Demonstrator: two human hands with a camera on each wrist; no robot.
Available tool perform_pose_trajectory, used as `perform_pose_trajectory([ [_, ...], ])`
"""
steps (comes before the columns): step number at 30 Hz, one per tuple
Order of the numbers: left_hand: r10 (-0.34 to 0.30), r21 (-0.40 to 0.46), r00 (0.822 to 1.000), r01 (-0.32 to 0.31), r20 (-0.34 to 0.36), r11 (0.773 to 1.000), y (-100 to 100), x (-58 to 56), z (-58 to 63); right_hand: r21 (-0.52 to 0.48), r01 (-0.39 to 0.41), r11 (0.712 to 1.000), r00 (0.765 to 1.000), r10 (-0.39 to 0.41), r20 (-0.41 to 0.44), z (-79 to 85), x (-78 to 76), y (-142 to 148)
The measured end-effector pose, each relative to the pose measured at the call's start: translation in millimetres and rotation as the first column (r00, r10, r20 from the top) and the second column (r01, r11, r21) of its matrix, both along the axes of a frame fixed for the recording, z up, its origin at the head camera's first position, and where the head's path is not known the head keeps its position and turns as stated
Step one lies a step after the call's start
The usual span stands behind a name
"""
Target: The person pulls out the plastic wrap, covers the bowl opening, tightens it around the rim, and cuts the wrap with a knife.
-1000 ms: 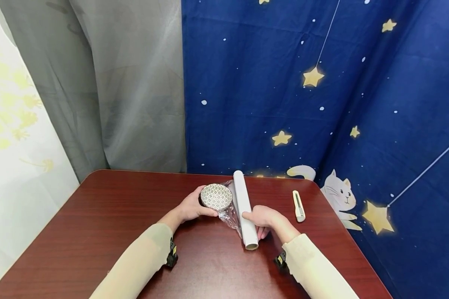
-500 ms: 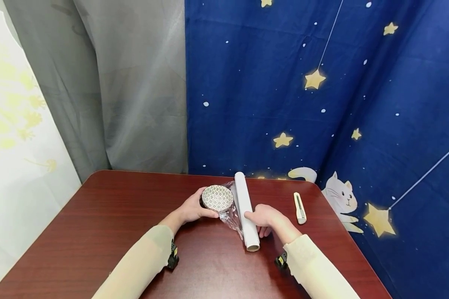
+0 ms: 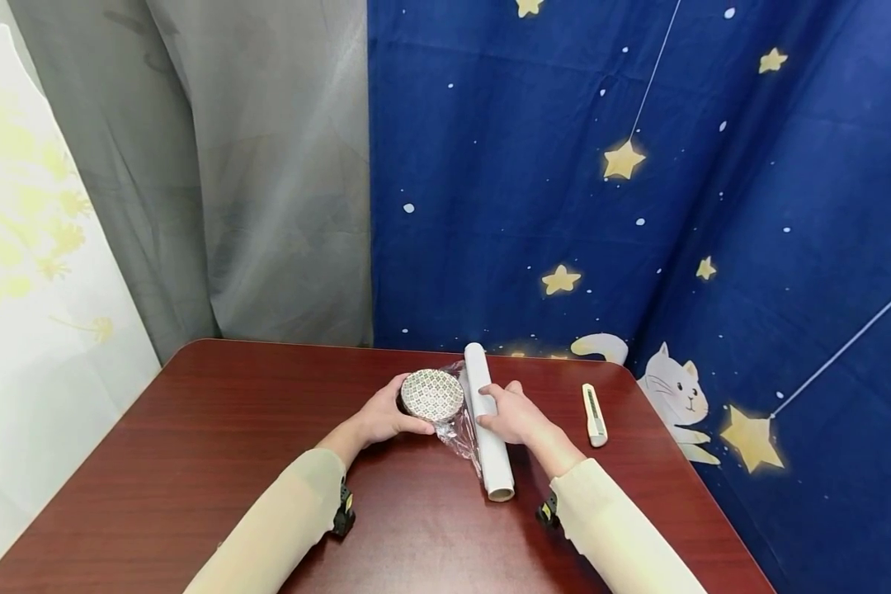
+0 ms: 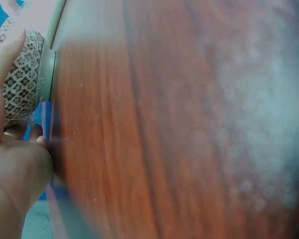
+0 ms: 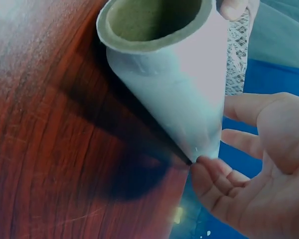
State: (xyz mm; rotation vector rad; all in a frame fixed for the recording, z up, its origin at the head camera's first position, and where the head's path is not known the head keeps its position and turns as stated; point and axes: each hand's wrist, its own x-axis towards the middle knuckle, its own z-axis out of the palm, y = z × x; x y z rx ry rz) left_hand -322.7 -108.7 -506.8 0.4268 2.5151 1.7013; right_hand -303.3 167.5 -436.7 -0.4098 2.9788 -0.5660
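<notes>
In the head view, my left hand (image 3: 382,417) grips the side of a round bowl (image 3: 432,394) with a small repeating pattern, thumb on the near side. The left wrist view shows the bowl's patterned wall (image 4: 22,89) and a plain pale band by the table. Crinkled clear film (image 3: 459,439) runs from the bowl to a white roll of cling film (image 3: 497,466) lying lengthwise beside it. My right hand (image 3: 516,417) holds the roll around its middle, thumb and fingers over it. In the right wrist view the hollow cardboard core (image 5: 154,20) faces the camera, with fingertips low against the roll.
A cream utility knife (image 3: 595,415) lies on the dark red wooden table (image 3: 267,396), right of the roll. Grey and blue star-patterned curtains (image 3: 490,165) hang behind the table's far edge.
My right hand has shifted up along the roll, away from me, and its fingers now reach over the roll's top. My left hand, the bowl and the utility knife stay in place.
</notes>
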Motion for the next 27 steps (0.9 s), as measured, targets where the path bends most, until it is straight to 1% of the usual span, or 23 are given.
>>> perform_pose_trajectory([
  [5, 0.005, -0.025, 1.000, -0.005, 0.000, 1.000, 0.0, -0.6, 0.3, 0.002, -0.010, 1.000, 1.000, 0.010, 0.008, -0.3, -1.5, -3.9],
  [13, 0.000, -0.029, 1.000, 0.001, 0.015, 1.000, -2.6, -3.1, -0.2, 0.001, -0.048, 0.999, 0.998, 0.047, 0.046, -1.0, -7.8, 0.4],
  [16, -0.003, -0.039, 1.000, 0.003, 0.003, 0.999, -2.6, -2.6, -0.4, 0.013, -0.055, 0.998, 0.997, 0.055, 0.051, -1.3, -8.0, 2.2],
  [20, -0.011, -0.031, 1.000, 0.010, -0.010, 0.999, -2.1, -2.1, -0.6, 0.024, -0.055, 0.998, 0.998, 0.054, 0.043, -0.1, -7.0, 6.0],
  [25, -0.013, -0.015, 1.000, 0.013, -0.008, 1.000, -1.6, -2.4, -1.5, 0.040, -0.040, 0.998, 0.999, 0.040, 0.016, 1.2, -6.8, 10.2],
  [27, -0.010, -0.021, 1.000, 0.010, -0.005, 1.000, -1.5, -2.6, -1.8, 0.056, -0.035, 0.998, 0.999, 0.035, 0.000, 0.8, -7.5, 11.6],
])
